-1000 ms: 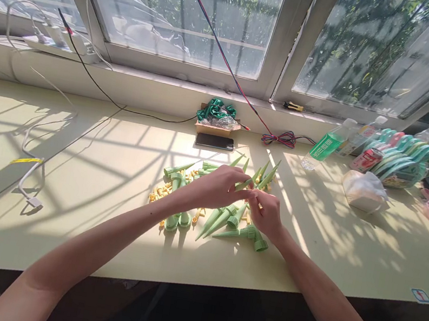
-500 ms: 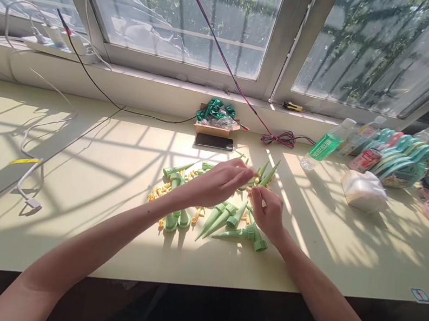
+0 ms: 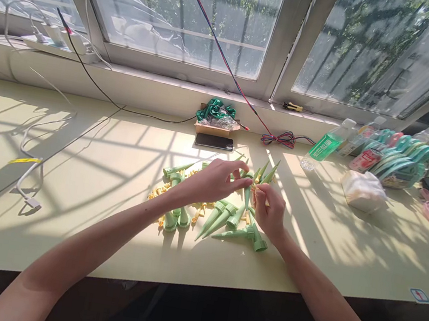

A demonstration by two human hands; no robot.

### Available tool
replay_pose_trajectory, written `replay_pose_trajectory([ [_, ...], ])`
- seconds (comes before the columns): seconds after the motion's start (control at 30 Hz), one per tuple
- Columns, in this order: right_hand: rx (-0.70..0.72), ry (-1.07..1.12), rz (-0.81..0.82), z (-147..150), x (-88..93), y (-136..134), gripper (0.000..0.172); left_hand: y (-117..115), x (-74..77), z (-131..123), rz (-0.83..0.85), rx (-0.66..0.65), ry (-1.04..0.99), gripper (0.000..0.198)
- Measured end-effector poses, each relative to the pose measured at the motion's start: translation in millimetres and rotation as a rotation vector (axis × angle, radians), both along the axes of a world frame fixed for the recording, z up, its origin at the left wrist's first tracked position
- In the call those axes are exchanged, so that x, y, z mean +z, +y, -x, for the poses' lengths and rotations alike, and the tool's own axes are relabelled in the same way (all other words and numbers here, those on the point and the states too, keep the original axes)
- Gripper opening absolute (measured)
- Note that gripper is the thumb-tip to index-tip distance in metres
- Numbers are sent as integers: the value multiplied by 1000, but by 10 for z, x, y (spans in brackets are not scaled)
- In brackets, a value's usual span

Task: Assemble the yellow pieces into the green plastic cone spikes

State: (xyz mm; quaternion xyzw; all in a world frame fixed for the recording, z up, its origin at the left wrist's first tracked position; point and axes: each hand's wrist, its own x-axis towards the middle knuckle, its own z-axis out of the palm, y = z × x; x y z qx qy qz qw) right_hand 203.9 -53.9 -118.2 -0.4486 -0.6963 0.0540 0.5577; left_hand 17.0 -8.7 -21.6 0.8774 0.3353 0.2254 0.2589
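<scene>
Over a pile of green and yellow plastic parts, my left hand pinches a green plastic spike by its wide upper end. The spike's tip points down. Close beside it, my right hand is closed in a pinch on a small yellow plastic piece, mostly covered by the fingers. Several green spikes lie below the hands, and others stand on their wide ends at left. Small yellow pieces are heaped at the left of the pile. My left hand and forearm hide part of it.
Behind the pile lie a black phone and a small box with green material. A bundled cable, a bottle, white tissues and a can stand to the right. A white cable trails at left.
My left fingers have shifted slightly and spread a little, and a green spike now shows hanging from them. My right hand has stayed nearly in place, with the yellow piece at its fingertips.
</scene>
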Motion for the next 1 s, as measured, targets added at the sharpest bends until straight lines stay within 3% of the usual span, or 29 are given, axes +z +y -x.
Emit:
replay_pose_trajectory([
  [0.63,61,23,-20,-11,-25,16,29,-44,-20,-13,-143,-86,74,33],
  [1.0,1,-2,-7,-16,-30,17,34,-36,-73,-25,-122,-85,76,30],
])
